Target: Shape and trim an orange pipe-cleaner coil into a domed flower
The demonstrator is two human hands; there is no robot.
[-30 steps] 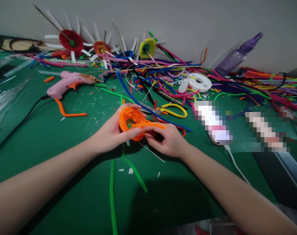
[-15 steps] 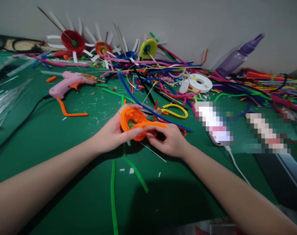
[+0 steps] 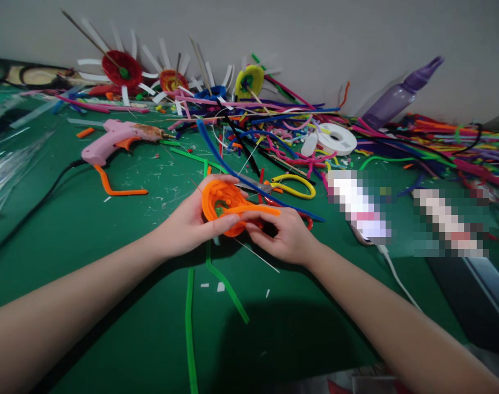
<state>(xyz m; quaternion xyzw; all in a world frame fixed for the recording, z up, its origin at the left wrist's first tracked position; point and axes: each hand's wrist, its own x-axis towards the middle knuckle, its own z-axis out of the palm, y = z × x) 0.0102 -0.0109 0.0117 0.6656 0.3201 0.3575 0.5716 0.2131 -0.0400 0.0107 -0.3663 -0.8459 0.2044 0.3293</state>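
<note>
An orange cup of coiled pipe cleaner (image 3: 211, 203) with a bit of green at its centre is tilted toward me. My left hand (image 3: 195, 216) is closed round its left side, thumb across the front rim. At the right rim my right hand (image 3: 284, 235) pinches the free orange pipe cleaner end (image 3: 257, 208), which runs from the cup over the fingers. Parts of both hands' fingers are hidden behind the cup. Just beyond lie yellow- and red-handled scissors (image 3: 294, 186) and a blue pipe cleaner (image 3: 218, 154).
A pink glue gun (image 3: 118, 137) lies left with its black cord. Finished cups with white strips, such as a red one (image 3: 121, 68), stand at the back near a white spool (image 3: 335, 139) and purple bottle (image 3: 391, 101). A lit phone (image 3: 358, 208) sits right; green pipe cleaners (image 3: 190, 328) lie in front.
</note>
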